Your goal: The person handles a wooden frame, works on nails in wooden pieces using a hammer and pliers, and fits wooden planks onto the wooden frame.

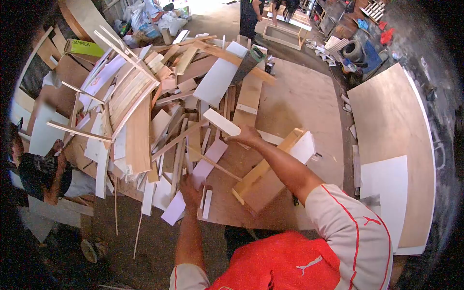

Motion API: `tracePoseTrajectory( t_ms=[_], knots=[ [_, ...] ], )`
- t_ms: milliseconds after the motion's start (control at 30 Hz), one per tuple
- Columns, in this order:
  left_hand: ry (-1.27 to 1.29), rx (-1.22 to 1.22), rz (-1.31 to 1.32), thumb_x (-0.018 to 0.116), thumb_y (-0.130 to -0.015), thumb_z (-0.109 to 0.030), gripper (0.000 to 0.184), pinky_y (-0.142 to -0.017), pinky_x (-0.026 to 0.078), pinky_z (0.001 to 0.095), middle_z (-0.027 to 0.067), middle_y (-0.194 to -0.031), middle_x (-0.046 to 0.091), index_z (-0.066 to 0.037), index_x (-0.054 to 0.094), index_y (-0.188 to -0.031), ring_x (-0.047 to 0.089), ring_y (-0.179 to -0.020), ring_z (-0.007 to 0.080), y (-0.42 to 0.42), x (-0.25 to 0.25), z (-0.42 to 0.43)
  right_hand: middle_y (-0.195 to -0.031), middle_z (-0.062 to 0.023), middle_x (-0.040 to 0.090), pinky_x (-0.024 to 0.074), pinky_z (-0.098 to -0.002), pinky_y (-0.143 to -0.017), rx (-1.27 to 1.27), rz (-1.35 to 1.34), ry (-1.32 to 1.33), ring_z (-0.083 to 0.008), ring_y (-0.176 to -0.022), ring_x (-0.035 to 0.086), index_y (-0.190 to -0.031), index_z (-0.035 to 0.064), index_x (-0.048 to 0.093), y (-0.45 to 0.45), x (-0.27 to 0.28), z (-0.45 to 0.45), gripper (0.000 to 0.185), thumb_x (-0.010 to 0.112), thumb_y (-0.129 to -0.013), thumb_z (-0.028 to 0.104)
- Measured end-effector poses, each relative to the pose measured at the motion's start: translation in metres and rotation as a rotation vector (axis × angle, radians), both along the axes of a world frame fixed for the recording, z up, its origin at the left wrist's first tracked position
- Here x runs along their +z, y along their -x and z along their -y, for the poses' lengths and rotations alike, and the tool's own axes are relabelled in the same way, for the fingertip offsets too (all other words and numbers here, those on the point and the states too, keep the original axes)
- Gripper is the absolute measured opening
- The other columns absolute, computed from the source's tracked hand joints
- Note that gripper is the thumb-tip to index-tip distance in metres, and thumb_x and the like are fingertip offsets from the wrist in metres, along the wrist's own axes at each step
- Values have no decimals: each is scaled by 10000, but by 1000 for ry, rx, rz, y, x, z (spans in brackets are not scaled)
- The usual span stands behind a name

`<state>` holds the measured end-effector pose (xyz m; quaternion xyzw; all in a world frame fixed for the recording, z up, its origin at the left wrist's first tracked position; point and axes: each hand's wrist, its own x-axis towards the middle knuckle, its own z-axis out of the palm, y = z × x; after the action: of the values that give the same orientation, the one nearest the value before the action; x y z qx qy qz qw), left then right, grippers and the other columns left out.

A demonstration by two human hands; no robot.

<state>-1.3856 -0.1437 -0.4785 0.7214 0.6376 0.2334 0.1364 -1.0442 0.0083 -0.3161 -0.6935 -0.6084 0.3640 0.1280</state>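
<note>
My right hand (249, 137) is closed on the near end of a short white-faced board (221, 122), which points up and left over the pile. Lower down, my left hand (190, 192) touches a pale lilac board (209, 163) at the edge of the wood pile; its fingers are partly hidden, so its grip is unclear. A small white strip (207, 204) lies just right of that hand. To the right, a shallow wooden box (263, 186) with a white end panel rests on the plywood table (304, 101).
A tall heap of wood offcuts (186, 63) and a slatted wooden piece (130, 99) fill the left side. Large panels (396, 121) lean at the right. One person (43, 169) is at the far left, another (251, 19) stands beyond the table near a wooden frame (282, 34).
</note>
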Motion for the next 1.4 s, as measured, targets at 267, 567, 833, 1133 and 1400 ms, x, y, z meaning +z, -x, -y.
tracePoseTrajectory(
  t_ms=[267, 567, 833, 1133, 1400],
  knots=[
    [8, 129, 844, 715, -910, -384, 527, -995, 427, 449, 209, -1179, 625, -6, 580, -1252, 582, -1110, 319, -102, 53, -22, -1134, -224, 687, 525, -442, -879, 166, -46, -239, -360, -1019, 675, -1272, 53, 612, -19, 11, 63, 849, 808, -634, 578],
    [344, 227, 1309, 656, -976, -293, 441, -714, 556, 329, 102, -1114, 627, 32, 546, -1253, 641, -926, 195, -218, 181, 29, -931, -200, 714, 538, -454, -762, 354, -136, -400, -372, -862, 699, -1101, 57, 620, -56, 53, 169, 659, 739, -771, 615],
    [284, 193, 1696, 624, -987, -244, 415, -736, 601, 377, 112, -1086, 625, -20, 464, -1297, 679, -925, 250, -255, 192, 91, -747, -152, 688, 521, -400, -659, 255, -315, -333, -238, -703, 679, -862, 21, 677, -120, 59, 235, 457, 604, -949, 464],
    [-241, 423, 788, 813, -814, -311, 818, -1116, 358, 487, 229, -1339, 529, 17, 395, -1436, 446, -1323, 387, -304, 157, 191, -616, -97, 633, 490, -365, -575, 116, -462, -263, -165, -603, 627, -761, -12, 667, -169, 103, 336, 533, 551, -975, 463],
    [-207, -318, 478, 605, -966, -419, 521, -788, 509, 375, 143, -1061, 655, 1, 568, -1272, 636, -935, 272, -351, 222, 315, -607, -43, 587, 481, -332, -527, -72, -742, 104, -143, -561, 586, -751, 51, 641, -197, 86, 410, 457, 548, -985, 432]
  ],
)
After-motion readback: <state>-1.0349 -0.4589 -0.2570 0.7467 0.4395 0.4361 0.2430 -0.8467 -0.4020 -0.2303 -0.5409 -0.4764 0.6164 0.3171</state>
